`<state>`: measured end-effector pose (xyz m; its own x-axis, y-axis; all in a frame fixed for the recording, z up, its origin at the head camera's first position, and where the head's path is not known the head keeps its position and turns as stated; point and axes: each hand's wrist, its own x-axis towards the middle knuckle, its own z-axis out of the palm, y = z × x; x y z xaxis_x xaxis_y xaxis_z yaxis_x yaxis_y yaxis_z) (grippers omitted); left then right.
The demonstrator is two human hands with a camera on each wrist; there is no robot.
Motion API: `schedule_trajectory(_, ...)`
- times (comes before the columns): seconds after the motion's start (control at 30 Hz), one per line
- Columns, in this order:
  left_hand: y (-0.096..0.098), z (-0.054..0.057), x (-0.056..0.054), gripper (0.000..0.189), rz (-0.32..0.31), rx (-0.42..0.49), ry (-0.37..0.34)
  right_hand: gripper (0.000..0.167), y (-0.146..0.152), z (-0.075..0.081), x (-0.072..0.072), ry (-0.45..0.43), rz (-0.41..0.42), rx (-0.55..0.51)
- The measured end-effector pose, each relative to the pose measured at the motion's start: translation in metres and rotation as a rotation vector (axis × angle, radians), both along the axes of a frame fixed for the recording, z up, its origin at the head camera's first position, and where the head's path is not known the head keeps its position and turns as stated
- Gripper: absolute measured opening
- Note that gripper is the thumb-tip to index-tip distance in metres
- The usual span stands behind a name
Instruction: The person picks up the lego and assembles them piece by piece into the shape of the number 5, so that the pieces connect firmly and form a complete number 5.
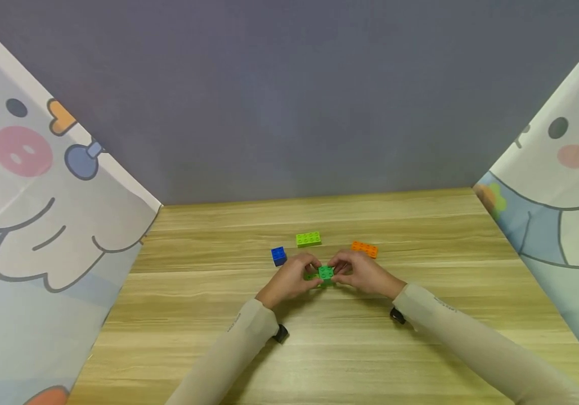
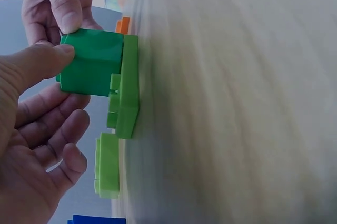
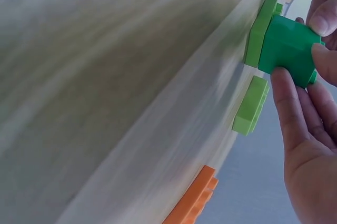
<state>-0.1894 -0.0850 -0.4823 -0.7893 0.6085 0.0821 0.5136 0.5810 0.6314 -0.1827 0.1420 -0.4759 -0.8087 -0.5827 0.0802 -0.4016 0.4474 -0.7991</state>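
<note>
A dark green building block (image 1: pixel 326 273) stands on one end of a light green flat brick (image 2: pixel 129 87), which lies on the table with studs showing beside the block. From the left side, my left hand (image 1: pixel 294 277) pinches the block; its thumb presses the near face and its other fingers curl behind. My right hand (image 1: pixel 363 273) grips the same block from the right, thumb on the near face close to the left thumb. In the right wrist view the block (image 3: pixel 289 50) meets the flat brick (image 3: pixel 260 34) along its lower side.
Beyond the hands lies a second light green brick (image 1: pixel 308 240). A blue block (image 1: pixel 278 256) is just past the left hand, and an orange brick (image 1: pixel 365 249) lies behind the right. A grey panel (image 1: pixel 309 101) rises at the wooden table's (image 1: pixel 340 360) far edge, with cartoon-printed sheets at both sides.
</note>
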Motion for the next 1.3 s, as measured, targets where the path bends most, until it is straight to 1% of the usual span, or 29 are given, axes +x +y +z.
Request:
schedule_trajectory(0.1,-0.0012,-0.0015,0.0,0.027,0.01,0.002,0.005,0.025,-0.0013,-0.0001,-0.0002,-0.004,0.0,-0.001)
schedule_trajectory(0.33,-0.0019,-0.0005,-0.0009,0.028,0.015,-0.008,0.016,0.024,-0.0036,-0.0011,-0.0009,-0.01,-0.03,0.001)
schedule_trajectory(0.53,-0.0009,-0.0007,-0.0026,0.029,0.026,-0.017,0.006,0.024,-0.0041,-0.0033,-0.0015,0.0,-0.052,-0.019)
schedule_trajectory(0.8,0.0006,0.0003,-0.0027,0.028,0.023,-0.014,-0.01,0.027,-0.0035,-0.0068,-0.0001,0.035,-0.068,-0.033)
schedule_trajectory(1.03,0.0027,0.0035,-0.0023,0.029,0.016,-0.033,-0.033,0.027,-0.0033,-0.0032,0.0012,0.046,-0.073,-0.006)
schedule_trajectory(1.13,0.0027,0.0048,-0.0024,0.03,0.016,-0.04,-0.042,0.027,-0.0027,-0.0024,0.0016,0.035,-0.073,-0.006)
schedule_trajectory(1.3,0.0006,0.0068,-0.002,0.032,0.017,-0.037,-0.044,0.028,-0.0016,-0.0017,0.0019,0.044,-0.076,-0.016)
